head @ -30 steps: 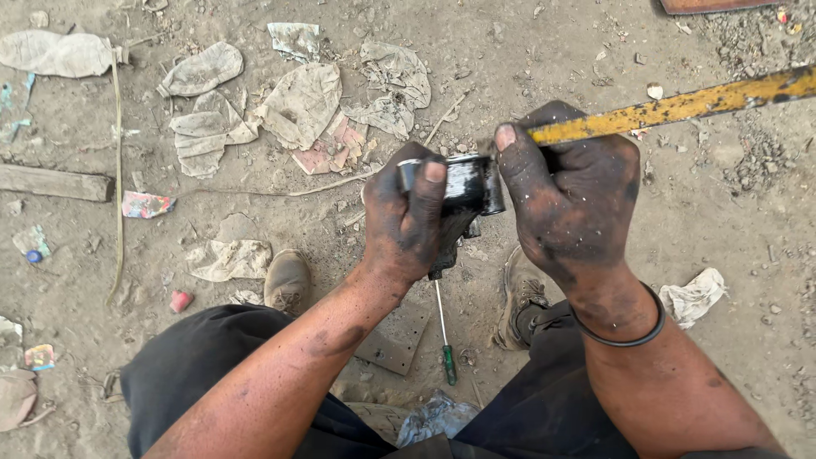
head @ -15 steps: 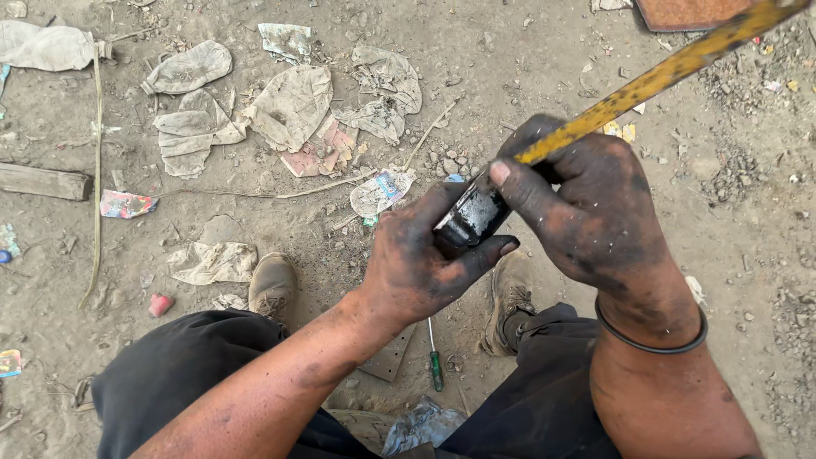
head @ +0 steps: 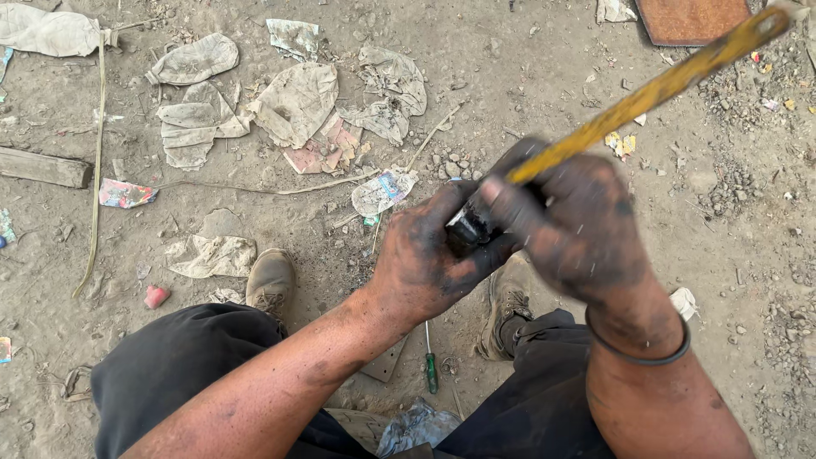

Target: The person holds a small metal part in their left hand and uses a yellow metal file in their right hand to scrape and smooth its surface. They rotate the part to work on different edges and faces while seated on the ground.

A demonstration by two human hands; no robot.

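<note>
My left hand, black with grease, is closed around a small dark metal part at the centre. My right hand, equally greasy and motion-blurred, grips the lower end of a long yellow tool handle that slants up to the top right corner. The handle's end meets the dark part between my two hands. A dark band sits on my right wrist. My two dusty shoes rest on the dirt below the hands.
A green-handled screwdriver lies on the ground between my legs, beside a flat metal plate. Crumpled paper and cloth scraps litter the dirt at upper left. A wood piece lies at left, a rusty plate at top right.
The yellow handle has swung from nearly level to steeply slanted toward the top right. Both hands have shifted right and slightly lower, still gripping the part and handle.
</note>
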